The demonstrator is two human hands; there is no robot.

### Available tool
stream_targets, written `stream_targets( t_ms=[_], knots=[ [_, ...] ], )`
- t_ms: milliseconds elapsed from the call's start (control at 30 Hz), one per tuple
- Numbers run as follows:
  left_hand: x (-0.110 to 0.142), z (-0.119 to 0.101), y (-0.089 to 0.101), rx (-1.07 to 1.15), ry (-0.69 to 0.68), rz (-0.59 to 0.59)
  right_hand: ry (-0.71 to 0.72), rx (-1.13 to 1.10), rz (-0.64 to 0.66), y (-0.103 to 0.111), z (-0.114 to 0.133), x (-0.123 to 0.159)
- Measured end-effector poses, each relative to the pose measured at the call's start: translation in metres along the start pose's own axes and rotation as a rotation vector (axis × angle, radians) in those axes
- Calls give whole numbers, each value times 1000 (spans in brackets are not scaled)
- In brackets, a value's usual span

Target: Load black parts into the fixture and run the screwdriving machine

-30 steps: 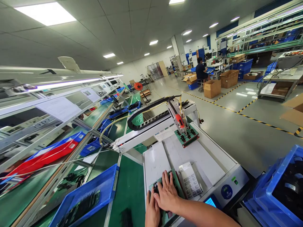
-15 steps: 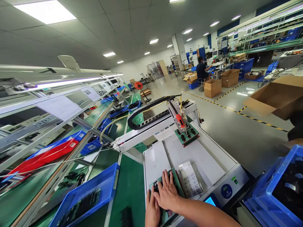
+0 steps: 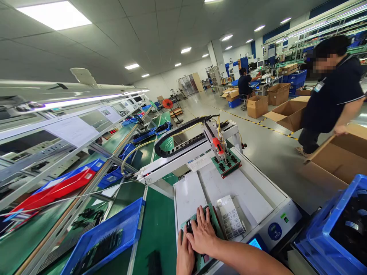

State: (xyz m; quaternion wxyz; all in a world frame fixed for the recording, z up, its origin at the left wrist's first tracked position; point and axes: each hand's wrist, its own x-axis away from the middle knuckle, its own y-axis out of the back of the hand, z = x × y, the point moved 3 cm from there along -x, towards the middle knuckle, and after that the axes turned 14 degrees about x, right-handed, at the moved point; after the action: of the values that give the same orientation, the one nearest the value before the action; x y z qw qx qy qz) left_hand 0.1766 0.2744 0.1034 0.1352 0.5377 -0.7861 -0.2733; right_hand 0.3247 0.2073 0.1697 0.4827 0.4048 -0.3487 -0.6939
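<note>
My right hand (image 3: 203, 233) lies with its fingers stretched over a green fixture plate (image 3: 215, 220) that carries black parts. Beside it, my left hand (image 3: 185, 254) rests at the plate's left side, its fingers extended and touching or nearly touching the right thumb. Both palms hide much of the plate and the parts under them. To the right of this plate, a clear-covered sheet of printed labels (image 3: 231, 217) lies on the white machine bed (image 3: 252, 198). Farther back, a second green fixture (image 3: 226, 163) with black parts sits beneath the machine's red-and-black tool head (image 3: 218, 146).
A blue tray (image 3: 134, 229) with dark boards stands on the green bench at left, near a black part (image 3: 154, 262). Blue bins (image 3: 321, 240) with black parts stand at right. A co-worker (image 3: 332, 88) holds a large open carton (image 3: 335, 156) beyond them.
Both my hands stay in place on the fixture plate. At right, the co-worker has come into view, and the large carton has moved lower and nearer.
</note>
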Motion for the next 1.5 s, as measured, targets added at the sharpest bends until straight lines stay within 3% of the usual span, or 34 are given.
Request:
stream_targets(
  t_ms=[1500],
  knots=[
    [1,0,-1,6,-1,-3,-11,7,14,1,-1,0]
  ],
)
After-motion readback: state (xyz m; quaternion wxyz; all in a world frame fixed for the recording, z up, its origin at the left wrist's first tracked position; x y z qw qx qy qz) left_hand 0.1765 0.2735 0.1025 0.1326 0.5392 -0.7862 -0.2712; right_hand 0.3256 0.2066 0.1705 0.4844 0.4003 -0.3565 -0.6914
